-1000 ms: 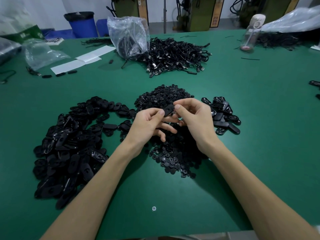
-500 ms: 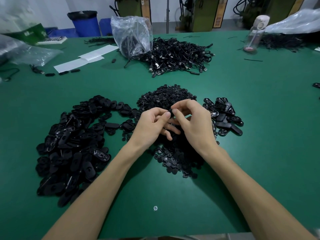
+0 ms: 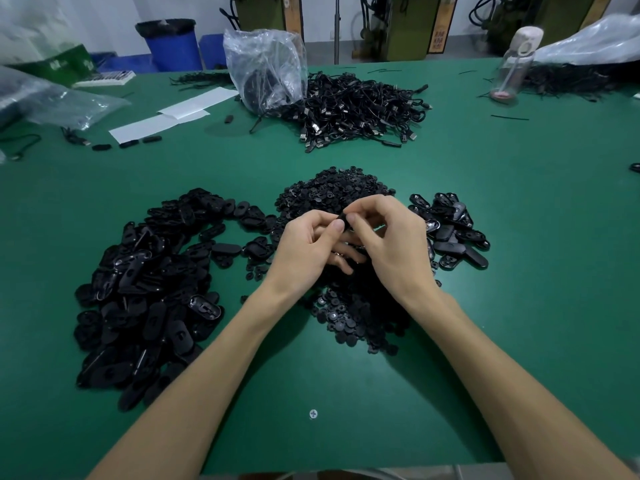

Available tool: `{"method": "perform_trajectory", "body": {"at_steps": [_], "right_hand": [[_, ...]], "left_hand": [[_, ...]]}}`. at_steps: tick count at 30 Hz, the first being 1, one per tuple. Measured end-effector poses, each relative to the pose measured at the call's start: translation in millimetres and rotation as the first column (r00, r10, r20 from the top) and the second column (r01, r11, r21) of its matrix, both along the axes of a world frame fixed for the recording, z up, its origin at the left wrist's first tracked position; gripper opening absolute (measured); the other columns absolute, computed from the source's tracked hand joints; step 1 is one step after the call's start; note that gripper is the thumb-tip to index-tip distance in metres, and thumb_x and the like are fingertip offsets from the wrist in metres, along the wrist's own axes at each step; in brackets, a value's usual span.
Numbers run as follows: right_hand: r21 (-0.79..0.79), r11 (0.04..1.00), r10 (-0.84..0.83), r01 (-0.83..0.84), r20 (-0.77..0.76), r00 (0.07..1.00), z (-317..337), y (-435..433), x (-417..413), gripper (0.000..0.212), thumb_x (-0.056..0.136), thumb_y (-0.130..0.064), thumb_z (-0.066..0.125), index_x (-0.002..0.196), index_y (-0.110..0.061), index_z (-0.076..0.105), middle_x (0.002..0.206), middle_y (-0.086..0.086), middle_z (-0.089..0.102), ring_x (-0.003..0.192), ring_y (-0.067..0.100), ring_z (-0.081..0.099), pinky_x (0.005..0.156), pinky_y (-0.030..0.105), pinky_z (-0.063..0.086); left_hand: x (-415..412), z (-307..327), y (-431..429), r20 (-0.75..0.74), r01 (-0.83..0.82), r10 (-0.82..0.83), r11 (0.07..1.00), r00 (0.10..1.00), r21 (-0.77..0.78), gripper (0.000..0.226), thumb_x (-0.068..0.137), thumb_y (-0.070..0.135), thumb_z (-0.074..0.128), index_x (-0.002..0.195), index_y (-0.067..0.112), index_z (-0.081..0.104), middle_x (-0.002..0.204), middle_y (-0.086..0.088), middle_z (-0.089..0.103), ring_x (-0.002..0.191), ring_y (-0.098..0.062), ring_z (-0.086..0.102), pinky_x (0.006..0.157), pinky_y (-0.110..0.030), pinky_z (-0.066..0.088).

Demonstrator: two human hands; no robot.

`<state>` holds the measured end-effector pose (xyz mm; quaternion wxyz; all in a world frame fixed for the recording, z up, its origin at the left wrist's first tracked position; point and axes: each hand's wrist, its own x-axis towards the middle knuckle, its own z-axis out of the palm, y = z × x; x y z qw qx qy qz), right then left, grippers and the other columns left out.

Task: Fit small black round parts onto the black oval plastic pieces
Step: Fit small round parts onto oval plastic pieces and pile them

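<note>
Clock positions are read from the two hands, which meet at the centre of the view.

The green bench (image 3: 519,271) fills most of the view. The largest heap, the oval pieces (image 3: 145,296), lies at 9 o'clock and runs down towards 7 o'clock. A cable heap (image 3: 356,109) lies at 12 o'clock, well apart from the hands. The round parts (image 3: 332,192) form a heap that runs from 12 o'clock, beneath the hands, to 6 o'clock. A clear bag (image 3: 266,67) with dark contents stands at 11 o'clock, touching the cable heap. A smaller oval group (image 3: 453,233) lies at 3 o'clock, just beside the right hand. White paper sheets (image 3: 149,126) lie flat at 10 o'clock. A clear bottle (image 3: 514,64) stands upright at 1 o'clock.

Both bare forearms enter from the near edge at 6 o'clock. The left grip (image 3: 304,251) and the right grip (image 3: 394,244) are over the round parts, fingertips meeting. Each grip is narrow: both pinch one small black piece (image 3: 342,218) between them. The fingertips hide most of this piece, so its shape cannot be told. A screw head (image 3: 313,414) sits in the bench at 6 o'clock, near the front edge.
</note>
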<state>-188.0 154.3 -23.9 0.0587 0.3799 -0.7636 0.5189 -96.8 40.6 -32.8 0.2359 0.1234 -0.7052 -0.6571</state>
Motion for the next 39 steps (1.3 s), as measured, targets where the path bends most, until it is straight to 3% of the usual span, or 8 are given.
{"method": "perform_trajectory", "body": {"at_steps": [2,9,15,28,35,39], "right_hand": [[0.012,1.000,0.001,-0.001,0.001,1.000,-1.2,-0.4,-0.3,0.007,0.095,-0.013,0.069,0.098,-0.016,0.074,0.092,-0.001,0.070,0.085,0.010,0.063,0.078,0.022,0.049],[-0.065,0.998,-0.025,0.019,-0.083,0.996,-4.1,-2.2,5.0,0.004,0.096,-0.010,0.069,0.095,-0.010,0.073,0.095,-0.002,0.061,0.083,0.001,0.058,0.072,0.009,0.042],[-0.102,0.995,-0.017,0.002,-0.146,0.989,-7.4,-5.3,6.8,0.006,0.097,-0.011,0.068,0.097,-0.007,0.073,0.098,-0.003,0.058,0.082,0.011,0.059,0.072,0.021,0.048],[-0.054,0.999,-0.007,-0.002,-0.178,0.984,-12.9,-7.8,9.4,0.009,0.100,-0.014,0.062,0.103,-0.011,0.070,0.104,-0.005,0.057,0.084,0.008,0.059,0.072,0.031,0.053],[-0.052,0.998,0.038,-0.045,-0.136,0.990,-12.8,-8.1,9.9,0.012,0.096,-0.008,0.064,0.103,-0.012,0.071,0.105,-0.003,0.059,0.085,0.005,0.059,0.073,0.013,0.046],[-0.043,0.998,0.033,-0.038,-0.111,0.993,-12.6,-8.1,10.3,0.015,0.095,-0.006,0.064,0.106,-0.011,0.071,0.106,-0.001,0.061,0.086,0.004,0.059,0.075,0.009,0.044]], "left_hand": [[-0.3,-1.5,0.3,0.006,-0.007,0.008,1.000,1.000,-0.015,0.013,0.108,0.004,0.050,0.108,-0.005,0.059,0.080,-0.011,0.076,0.068,-0.029,0.075,0.055,-0.030,0.059],[0.2,-1.3,3.9,-0.027,-0.034,0.033,0.999,0.999,-0.018,0.011,0.108,0.002,0.050,0.106,-0.001,0.061,0.078,-0.012,0.074,0.064,-0.023,0.074,0.054,-0.029,0.058],[0.9,-0.2,5.4,-0.023,-0.069,0.070,0.997,0.997,0.031,0.018,0.108,0.004,0.049,0.110,-0.009,0.061,0.080,-0.015,0.074,0.060,-0.024,0.070,0.056,-0.033,0.060],[-0.3,-3.8,6.4,0.000,-0.155,0.155,0.988,0.988,0.023,0.020,0.107,0.010,0.055,0.111,-0.009,0.059,0.073,-0.006,0.074,0.062,-0.018,0.071,0.054,-0.029,0.059],[0.0,-2.4,2.5,0.027,-0.175,0.176,0.984,0.984,-0.019,0.021,0.106,0.012,0.058,0.108,-0.009,0.059,0.079,-0.012,0.074,0.059,-0.019,0.070,0.053,-0.031,0.059],[-0.1,-5.5,-0.4,0.020,-0.199,0.201,0.976,0.979,-0.091,0.015,0.105,0.011,0.061,0.103,-0.004,0.062,0.079,-0.009,0.075,0.063,-0.024,0.071,0.055,-0.038,0.060]]}}
